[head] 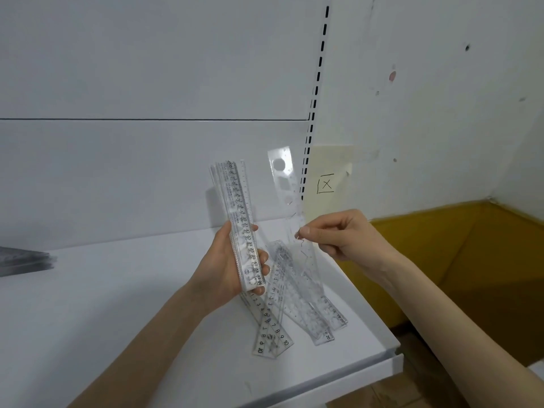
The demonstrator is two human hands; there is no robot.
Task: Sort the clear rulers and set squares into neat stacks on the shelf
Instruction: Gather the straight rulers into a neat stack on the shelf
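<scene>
My left hand (232,260) grips a thick bundle of clear rulers (240,213), held upright above the white shelf (117,304). My right hand (338,234) pinches the lower end of a single clear stencil ruler (284,178) with cut-out shapes, raised upright to the right of the bundle. Below both hands a loose, criss-crossed pile of clear rulers (294,304) lies on the shelf near its right end. At the far left edge of the shelf sits a flat stack of clear pieces (23,260), partly cut off by the frame.
The shelf's back panel (147,172) rises behind the hands, with a slotted upright (312,113) at its right. The shelf's right front corner (391,351) drops off to cardboard boxes (397,393). A yellow surface (471,260) lies beyond, and a paper note (326,184) is stuck on the wall.
</scene>
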